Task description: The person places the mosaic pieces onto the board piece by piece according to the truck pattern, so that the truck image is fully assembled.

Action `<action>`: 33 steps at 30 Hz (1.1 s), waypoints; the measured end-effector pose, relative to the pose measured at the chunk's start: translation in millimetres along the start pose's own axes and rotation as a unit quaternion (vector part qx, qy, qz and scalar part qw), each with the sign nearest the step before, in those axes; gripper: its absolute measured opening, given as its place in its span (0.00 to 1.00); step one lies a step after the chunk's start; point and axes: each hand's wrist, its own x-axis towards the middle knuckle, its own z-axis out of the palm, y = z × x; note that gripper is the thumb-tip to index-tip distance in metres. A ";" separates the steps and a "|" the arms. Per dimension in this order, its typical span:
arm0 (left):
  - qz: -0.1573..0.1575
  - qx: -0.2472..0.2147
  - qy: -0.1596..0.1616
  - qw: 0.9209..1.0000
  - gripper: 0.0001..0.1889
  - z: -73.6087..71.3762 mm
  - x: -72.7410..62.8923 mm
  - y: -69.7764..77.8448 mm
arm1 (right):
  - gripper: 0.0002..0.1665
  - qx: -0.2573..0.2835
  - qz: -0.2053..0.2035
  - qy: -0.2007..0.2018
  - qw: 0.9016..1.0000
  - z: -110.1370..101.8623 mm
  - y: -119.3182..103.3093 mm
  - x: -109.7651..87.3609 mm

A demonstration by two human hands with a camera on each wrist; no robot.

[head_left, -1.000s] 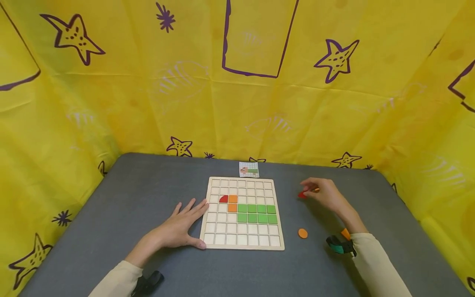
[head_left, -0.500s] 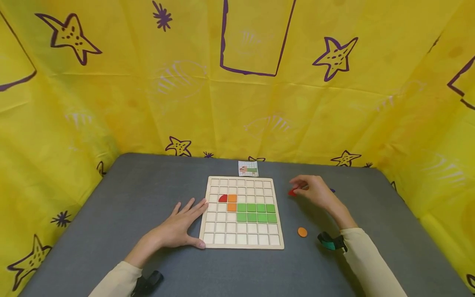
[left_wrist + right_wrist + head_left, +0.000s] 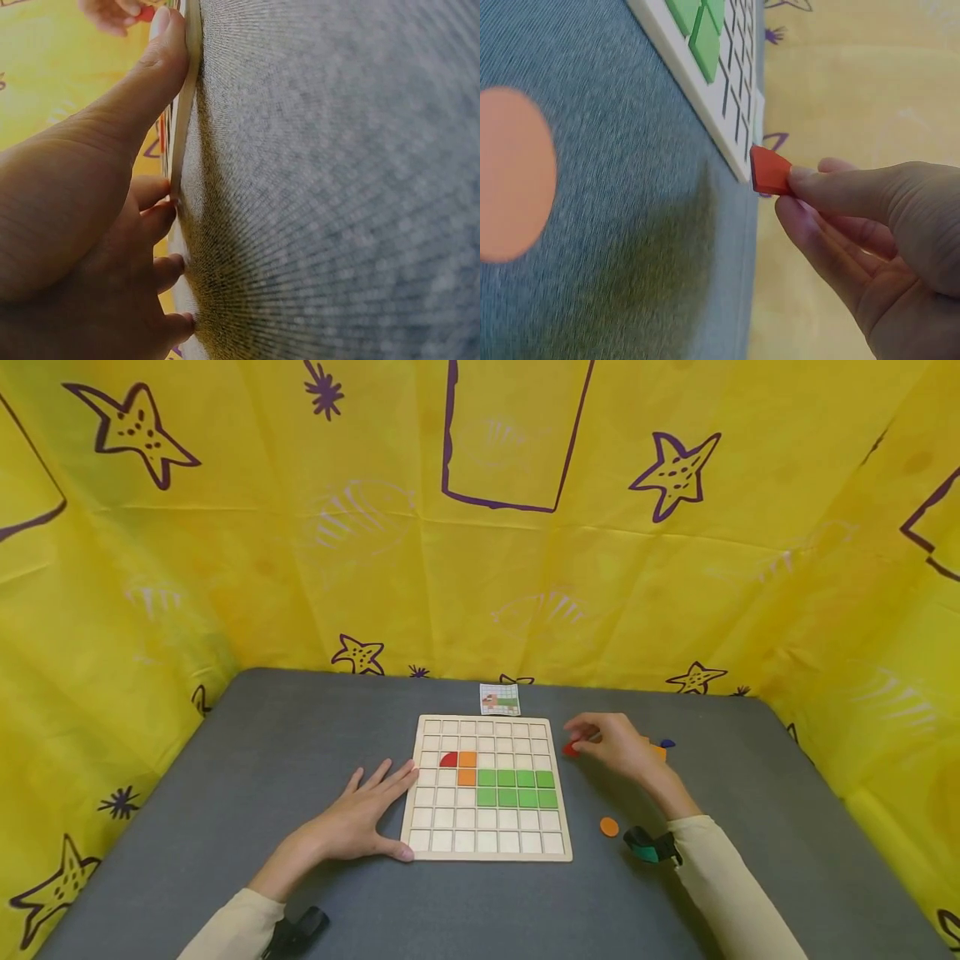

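A wooden grid board (image 3: 487, 843) lies on the dark grey table. Its cells hold a red quarter-circle tile (image 3: 449, 760), two orange square tiles (image 3: 467, 777) and two rows of green square tiles (image 3: 516, 787). My left hand (image 3: 352, 818) rests at the board's left edge, fingers spread and straight, thumb at the near corner. Between thumb and fingertips my right hand (image 3: 618, 747) pinches a red tile (image 3: 769, 171) with one curved side, raised just off the board's right edge. In the right wrist view the grip on this tile shows plainly.
A small printed pattern card (image 3: 499, 700) lies behind the board. To the right are an orange round tile (image 3: 609, 827), a dark blue piece (image 3: 667, 743) and orange pieces (image 3: 659, 752) partly hidden by the right hand. A yellow patterned curtain (image 3: 480, 568) rises behind the table.
My right hand has moved left toward the board with the red tile, uncovering the blue and orange pieces behind it. The left hand stays at the board's edge.
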 end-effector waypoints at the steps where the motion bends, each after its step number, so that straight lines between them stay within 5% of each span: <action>1: 0.001 -0.001 0.001 1.000 0.60 0.0 -0.2 -0.2 | 0.14 0.000 -0.002 -0.001 1.000 0.7 -1.8 1.2; 33: 0.005 -0.007 0.006 1.000 0.60 0.4 -0.3 -0.1 | 0.13 0.018 -0.016 -0.050 0.998 36.2 -37.0 27.8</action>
